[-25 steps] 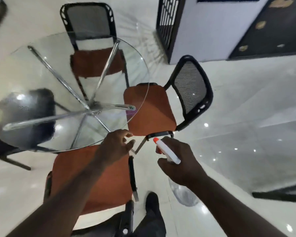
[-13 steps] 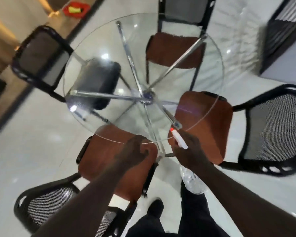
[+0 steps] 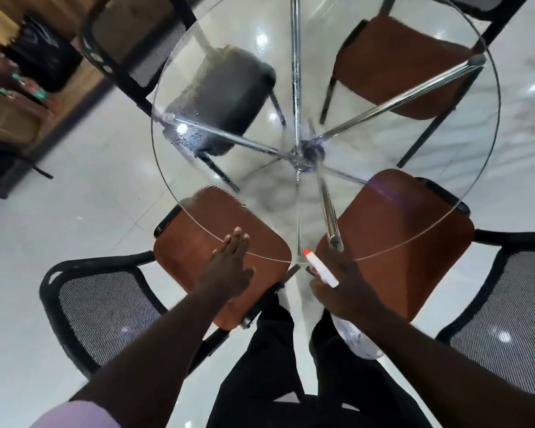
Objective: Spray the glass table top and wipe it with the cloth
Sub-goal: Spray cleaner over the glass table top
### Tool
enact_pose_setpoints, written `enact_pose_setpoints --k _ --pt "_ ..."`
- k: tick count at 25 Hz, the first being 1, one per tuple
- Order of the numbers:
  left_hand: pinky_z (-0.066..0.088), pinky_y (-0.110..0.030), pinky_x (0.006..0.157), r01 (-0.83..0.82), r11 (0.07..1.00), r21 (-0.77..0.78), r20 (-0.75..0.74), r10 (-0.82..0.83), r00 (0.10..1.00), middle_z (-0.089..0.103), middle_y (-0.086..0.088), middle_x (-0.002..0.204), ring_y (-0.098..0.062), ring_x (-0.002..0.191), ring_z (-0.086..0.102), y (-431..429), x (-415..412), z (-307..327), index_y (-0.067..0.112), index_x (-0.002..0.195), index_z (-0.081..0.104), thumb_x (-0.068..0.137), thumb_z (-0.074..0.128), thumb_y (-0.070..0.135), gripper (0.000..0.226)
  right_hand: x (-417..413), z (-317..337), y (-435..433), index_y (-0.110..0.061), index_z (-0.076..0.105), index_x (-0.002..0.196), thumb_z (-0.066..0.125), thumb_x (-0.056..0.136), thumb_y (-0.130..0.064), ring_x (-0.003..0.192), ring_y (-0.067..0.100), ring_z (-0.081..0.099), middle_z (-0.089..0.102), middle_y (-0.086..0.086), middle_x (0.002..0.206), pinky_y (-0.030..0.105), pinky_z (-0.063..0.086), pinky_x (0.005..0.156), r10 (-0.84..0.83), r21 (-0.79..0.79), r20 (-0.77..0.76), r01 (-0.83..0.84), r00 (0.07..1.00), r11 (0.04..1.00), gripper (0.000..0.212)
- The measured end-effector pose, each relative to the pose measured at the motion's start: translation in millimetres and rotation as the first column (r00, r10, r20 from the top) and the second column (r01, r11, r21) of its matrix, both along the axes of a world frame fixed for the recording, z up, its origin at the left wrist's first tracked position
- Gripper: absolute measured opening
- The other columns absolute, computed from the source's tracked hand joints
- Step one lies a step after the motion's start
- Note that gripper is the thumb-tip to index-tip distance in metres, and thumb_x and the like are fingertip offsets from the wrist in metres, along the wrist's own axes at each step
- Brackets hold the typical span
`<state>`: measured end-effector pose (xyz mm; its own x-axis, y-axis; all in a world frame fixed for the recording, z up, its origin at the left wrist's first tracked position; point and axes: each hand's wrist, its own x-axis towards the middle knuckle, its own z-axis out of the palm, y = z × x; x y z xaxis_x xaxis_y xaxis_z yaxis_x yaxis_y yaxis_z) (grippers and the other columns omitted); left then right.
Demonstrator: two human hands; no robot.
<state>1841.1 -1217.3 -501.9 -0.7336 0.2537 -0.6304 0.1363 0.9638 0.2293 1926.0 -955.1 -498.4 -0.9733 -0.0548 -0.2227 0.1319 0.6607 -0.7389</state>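
Note:
A round glass table top (image 3: 464,168) on chrome legs fills the upper middle of the head view; droplets or smears show on its left part. My right hand (image 3: 337,282) grips a spray bottle (image 3: 320,268) with a white head and orange nozzle at the near rim, the nozzle pointing toward the table; the clear bottle body hangs below my wrist. My left hand (image 3: 229,264) is stretched out flat with straight fingers, its fingertips at the near edge of the glass. No cloth is in view.
Several chairs with brown seats and black mesh backs ring the table: one near left (image 3: 198,242), one near right (image 3: 414,242), one far right (image 3: 393,66), and a dark-seated one far left (image 3: 229,97). A wooden shelf unit (image 3: 10,118) stands at the left.
The view has shifted so the table sits centred and closer. My left hand has gone from curled to flat with straight fingers at the rim. My right hand still holds the spray bottle.

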Motion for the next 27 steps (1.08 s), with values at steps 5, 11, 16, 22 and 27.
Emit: enact_pose_setpoints --k 5,11,16,22,27 --pt "0.020 -0.037 0.129 -0.124 0.966 0.226 -0.014 0.131 0.991 0.008 -0.001 0.177 -0.021 0.163 0.012 -24.8 -11.8 -11.9 0.018 0.167 0.023 0.107 0.053 0.020 0.067 -29.8 4.4 -37.8 -0.010 0.052 0.082 0.050 0.080 -0.012 0.067 0.018 0.042 0.046 -0.004 0.075 0.043 0.042 0.067 0.011 0.010 -0.082 -0.010 0.997 1.000 0.004" --pt "0.020 -0.052 0.129 0.042 0.969 0.242 -0.272 0.026 0.962 0.011 -0.009 0.176 -0.031 0.163 0.012 -28.0 -12.8 -36.0 0.011 0.165 0.024 0.102 0.050 0.028 0.070 -33.2 2.8 -54.5 -0.011 0.056 0.096 0.055 0.075 0.000 0.074 0.029 0.052 0.053 0.007 0.084 0.036 0.041 0.071 0.079 0.105 -0.038 -0.075 0.996 0.992 0.024" --pt "0.022 -0.056 0.126 0.198 0.954 0.225 -0.239 -0.143 0.961 0.011 -0.008 0.177 -0.032 0.163 0.013 8.2 -36.3 -36.8 0.017 0.165 0.025 0.092 0.040 0.058 0.085 -3.6 -6.5 -17.3 -0.006 0.070 0.127 0.058 0.080 -0.003 0.074 0.021 0.061 0.068 0.001 0.093 0.032 0.055 0.071 -0.189 0.085 -0.010 0.189 0.982 0.978 0.049" --pt "0.015 -0.057 0.130 0.326 0.940 0.099 -0.188 -0.304 0.934 -0.013 0.000 0.177 -0.025 0.164 -0.006 86.6 -58.5 -31.4 0.026 0.168 0.005 0.093 0.065 0.057 0.101 23.5 0.6 37.5 -0.052 0.075 0.098 0.067 0.085 -0.007 0.075 0.002 0.067 0.075 -0.014 0.086 0.023 0.057 0.074 -0.536 -0.144 0.207 0.568 0.818 0.811 0.047" --pt "0.028 -0.066 0.123 0.304 0.953 -0.010 -0.157 -0.302 0.940 -0.017 0.008 0.175 -0.024 0.163 -0.004 148.6 -72.8 -19.8 0.033 0.167 0.005 0.079 0.081 0.061 0.119 8.9 5.7 106.5 -0.019 0.073 0.089 0.070 0.084 0.004 0.065 0.009 0.061 0.067 -0.002 0.076 0.027 0.051 0.066 -0.648 -0.267 0.145 0.660 0.748 0.702 0.024"
